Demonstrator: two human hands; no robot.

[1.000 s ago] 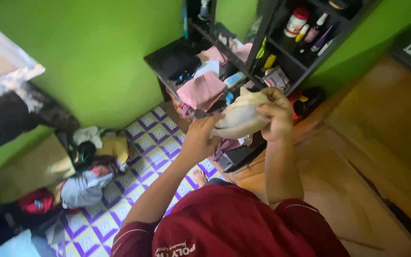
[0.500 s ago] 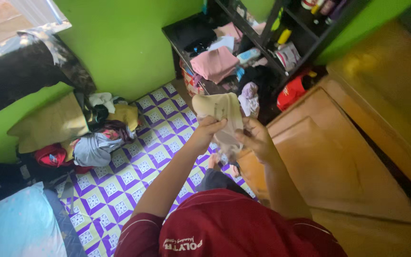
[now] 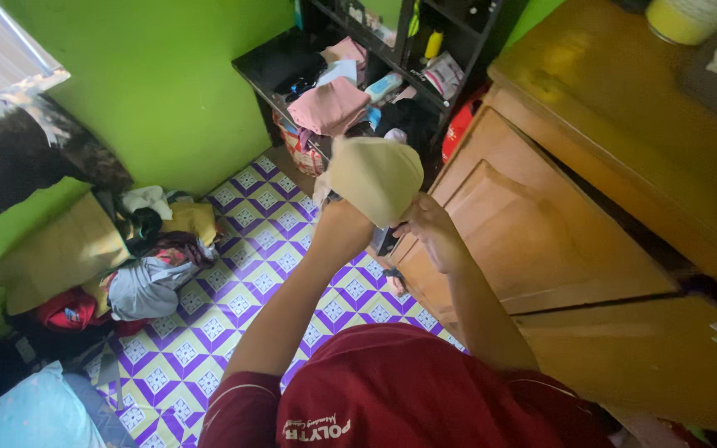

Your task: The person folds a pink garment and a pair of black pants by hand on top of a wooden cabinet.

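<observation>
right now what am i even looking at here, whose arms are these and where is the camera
The camera sits on a person's head and looks down, so the red shirt at the bottom is their own chest and the two bare arms are theirs. The left hand and right hand are raised together on a cream piece of cloth, each with a grip on its lower edge. Below is a purple and white tiled floor. A pile of clothes lies by the green wall, a dark shelf unit holds folded clothes and bottles, and a wooden cabinet stands on the right.
</observation>
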